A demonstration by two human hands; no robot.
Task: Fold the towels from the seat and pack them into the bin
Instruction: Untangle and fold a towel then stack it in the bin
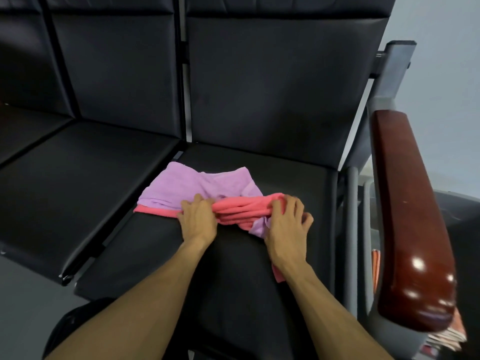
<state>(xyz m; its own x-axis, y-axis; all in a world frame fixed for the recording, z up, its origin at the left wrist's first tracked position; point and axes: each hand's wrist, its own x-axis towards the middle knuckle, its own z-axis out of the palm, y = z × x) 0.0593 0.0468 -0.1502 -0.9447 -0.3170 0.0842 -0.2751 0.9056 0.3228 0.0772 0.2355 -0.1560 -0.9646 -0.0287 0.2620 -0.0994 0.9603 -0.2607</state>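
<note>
Seemingly both left hand (198, 219) and right hand (287, 227) grip bunched pink towel (240, 209)

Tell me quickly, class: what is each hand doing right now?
Left hand: closed, gripping the bunched pink towel.
Right hand: closed, gripping the other end of the same towel.

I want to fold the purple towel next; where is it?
In the head view, the purple towel lies on the black seat, partly over the pink towel both hands grip.
</note>
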